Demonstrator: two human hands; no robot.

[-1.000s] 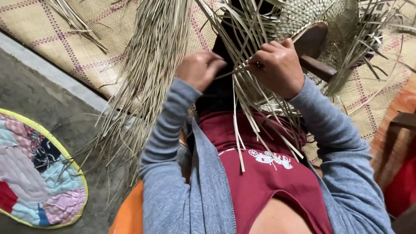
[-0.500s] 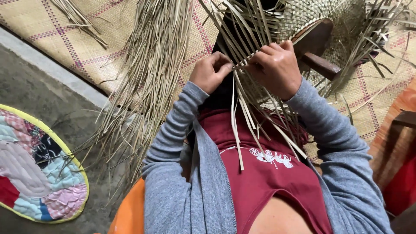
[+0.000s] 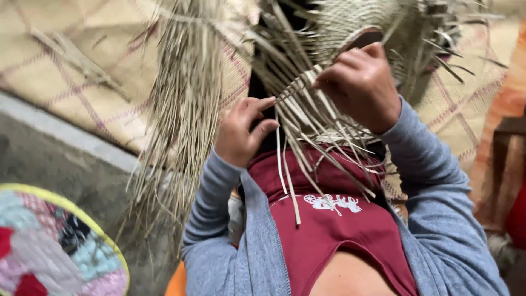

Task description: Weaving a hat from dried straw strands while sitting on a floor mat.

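Observation:
My right hand (image 3: 362, 85) pinches several pale straw strips (image 3: 307, 118) at the edge of a partly woven straw hat (image 3: 361, 24) that rests over my lap. My left hand (image 3: 241, 131) is just left of the strips, fingers curled, thumb and forefinger touching one strip. Loose strip ends hang down over my dark red shirt (image 3: 334, 230). Both arms wear grey sleeves.
A thick bundle of long dry straw (image 3: 183, 109) hangs at my left. A woven checked mat (image 3: 82, 66) covers the ground ahead, beside a grey concrete step (image 3: 60, 164). A round patchwork cushion (image 3: 49, 246) lies lower left. An orange-brown wooden piece (image 3: 501, 142) stands at right.
The view has shifted closer. My left hand has dropped slightly and loosened from the strips, while my right hand stays gripping them near the hat's edge.

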